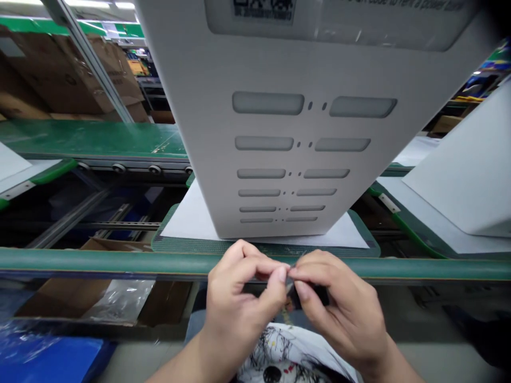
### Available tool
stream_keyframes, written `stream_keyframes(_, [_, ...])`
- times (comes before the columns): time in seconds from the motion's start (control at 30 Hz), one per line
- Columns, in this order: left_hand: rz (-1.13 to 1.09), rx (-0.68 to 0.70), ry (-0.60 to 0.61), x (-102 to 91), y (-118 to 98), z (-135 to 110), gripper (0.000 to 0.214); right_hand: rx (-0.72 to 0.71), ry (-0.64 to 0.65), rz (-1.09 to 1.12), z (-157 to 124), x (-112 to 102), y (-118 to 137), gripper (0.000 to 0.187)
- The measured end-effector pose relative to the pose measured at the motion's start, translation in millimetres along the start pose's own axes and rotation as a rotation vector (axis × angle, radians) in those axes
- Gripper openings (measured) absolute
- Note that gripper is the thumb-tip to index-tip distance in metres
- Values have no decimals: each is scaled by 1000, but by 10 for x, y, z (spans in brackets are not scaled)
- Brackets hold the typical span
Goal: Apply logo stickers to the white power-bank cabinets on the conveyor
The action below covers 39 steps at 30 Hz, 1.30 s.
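Note:
My left hand [243, 298] and my right hand [339, 308] meet in front of the line's near rail, thumbs and forefingers pinched together. Between the fingertips is a small, thin, clear-looking piece [289, 286]; its kind cannot be made out. Just beyond my hands a tall white power bank rental cabinet [275, 69] stands upright, with two columns of slots and a printed panel at the top. Under it lies a white sheet [187, 218] on a green carrier board [171, 244]. Neither hand touches the cabinet.
A green rail [99, 260] runs across in front of me. Another white unit [475, 165] stands on a carrier at the right. Behind is a green conveyor [99, 138] with cardboard boxes [59, 74]. Low left are an open carton [67, 298] and a blue bin [59, 356].

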<state>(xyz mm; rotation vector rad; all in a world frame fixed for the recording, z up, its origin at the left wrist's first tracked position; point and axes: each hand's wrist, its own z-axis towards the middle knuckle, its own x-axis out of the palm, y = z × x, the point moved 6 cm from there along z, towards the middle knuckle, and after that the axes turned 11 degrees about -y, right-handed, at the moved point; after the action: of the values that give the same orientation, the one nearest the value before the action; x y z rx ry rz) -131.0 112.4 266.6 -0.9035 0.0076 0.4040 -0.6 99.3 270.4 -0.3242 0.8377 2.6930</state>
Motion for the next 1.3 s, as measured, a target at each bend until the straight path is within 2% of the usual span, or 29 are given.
stream_keyframes(0.13, [-146, -257, 50, 29, 142, -14, 16, -285, 6, -211, -2, -47, 52, 30])
stream_keyframes(0.23, [-306, -467, 104, 99, 258, -65, 16, -417, 2, -218, 3, -88, 95, 23])
stream_keyframes(0.33, [-558, -779, 91, 166, 396, -109, 15, -489, 16, -238, -3, -129, 120, 18])
stream_keyframes(0.4, [-703, -1040, 1, 178, 496, -121, 11, -509, 62, -259, -31, -146, 101, 19])
stream_keyframes(0.47, [-787, -1272, -150, 152, 584, -120, 6, -508, 120, -286, -74, -160, 56, 23])
stream_keyframes(0.53, [-829, -1349, -325, 79, 653, -80, 17, -507, 160, -294, -123, -177, 22, 25])
stream_keyframes(0.57, [-832, -1298, -396, 23, 679, -39, 22, -497, 168, -285, -139, -188, 14, 26])
stream_keyframes(0.6, [-825, -1190, -441, -45, 694, 12, 23, -474, 170, -268, -147, -199, 14, 26])
stream_keyframes(0.67, [-767, -854, -453, -202, 658, 103, 15, -401, 147, -212, -131, -229, 35, 25])
stream_keyframes(0.7, [-707, -659, -424, -278, 600, 125, 12, -350, 125, -186, -111, -247, 50, 25])
stream_keyframes(0.8, [-329, -95, -258, -418, 332, 50, 60, -181, 32, -136, -44, -321, 88, 20])
stream_keyframes(0.87, [19, 155, -157, -428, 207, -61, 75, -51, -36, -110, -21, -382, 77, 19])
stream_keyframes(0.93, [263, 258, -110, -446, 180, -136, 60, 45, -101, -70, -18, -440, 55, 19])
stream_keyframes(1.0, [353, 291, -122, -515, 184, -168, 44, 100, -148, -40, -19, -478, 26, 18])
stream_keyframes(1.07, [391, 346, -142, -600, 167, -188, 38, 132, -168, -33, -10, -486, -10, 16])
stream_keyframes(1.2, [533, 498, -167, -752, 76, -253, 31, 166, -151, -29, 51, -420, -48, 13])
stream_keyframes(1.3, [642, 546, -248, -895, 26, -293, 10, 124, -115, -7, 146, -311, 53, 10])
